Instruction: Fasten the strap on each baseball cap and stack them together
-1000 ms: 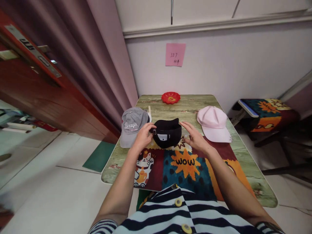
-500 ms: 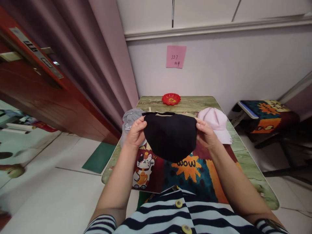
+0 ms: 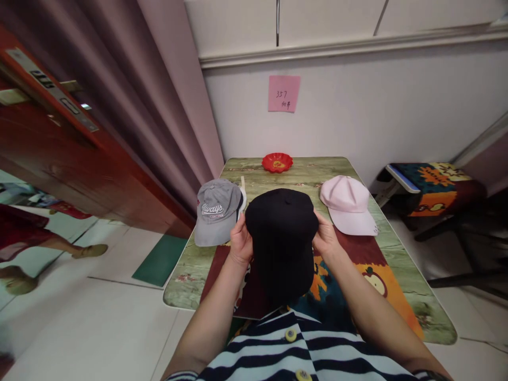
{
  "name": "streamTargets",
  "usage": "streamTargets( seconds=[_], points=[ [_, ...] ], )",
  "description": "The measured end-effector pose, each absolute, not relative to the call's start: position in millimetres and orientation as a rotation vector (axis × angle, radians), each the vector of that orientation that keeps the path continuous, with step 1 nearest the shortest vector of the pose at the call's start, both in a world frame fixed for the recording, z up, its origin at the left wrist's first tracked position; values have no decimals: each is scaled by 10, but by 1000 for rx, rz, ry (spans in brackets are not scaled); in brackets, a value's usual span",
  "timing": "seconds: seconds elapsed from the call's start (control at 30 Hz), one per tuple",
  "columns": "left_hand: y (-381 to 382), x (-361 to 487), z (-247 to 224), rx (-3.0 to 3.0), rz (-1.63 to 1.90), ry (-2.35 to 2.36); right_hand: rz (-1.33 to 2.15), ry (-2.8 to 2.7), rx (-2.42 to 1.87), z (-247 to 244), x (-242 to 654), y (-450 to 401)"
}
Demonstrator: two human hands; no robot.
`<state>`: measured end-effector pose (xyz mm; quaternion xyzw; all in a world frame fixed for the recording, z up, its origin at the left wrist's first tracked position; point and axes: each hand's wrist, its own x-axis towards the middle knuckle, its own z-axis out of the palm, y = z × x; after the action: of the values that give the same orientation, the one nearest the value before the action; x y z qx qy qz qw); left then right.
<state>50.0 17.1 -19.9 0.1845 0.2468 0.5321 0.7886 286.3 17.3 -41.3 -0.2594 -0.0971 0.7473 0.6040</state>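
Between my hands is a black baseball cap (image 3: 282,233), crown up, its brim pointing down toward my body. My left hand (image 3: 241,242) grips the cap's left side, fingers partly hidden behind the fabric. On the opposite side my right hand (image 3: 325,237) holds it the same way. Just left of my left hand a grey cap (image 3: 216,211) with "Always" lettering rests on the table. A pale pink cap (image 3: 347,203) lies beyond my right hand, brim toward the front right.
A red scalloped dish (image 3: 277,163) stands at the back of the wood-patterned table (image 3: 190,275). A colourful printed mat (image 3: 392,291) lies under the cap. A wooden door (image 3: 99,174) is at left, where a person's legs (image 3: 59,242) show. A stool (image 3: 428,185) stands at right.
The black cap has turned from a wide, flat-looking view to crown up with the brim toward me. My hands have come closer together, and the grey cap is more exposed.
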Motion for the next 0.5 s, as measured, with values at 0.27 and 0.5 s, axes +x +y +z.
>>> streamTargets(
  seconds=[0.27,0.5],
  points=[
    [76,562,-106,355,1059,506,1724,-316,-501,-460,2951,-104],
    [60,645,-446,274,724,705,1736,-247,-577,-392,3089,31]
  ],
)
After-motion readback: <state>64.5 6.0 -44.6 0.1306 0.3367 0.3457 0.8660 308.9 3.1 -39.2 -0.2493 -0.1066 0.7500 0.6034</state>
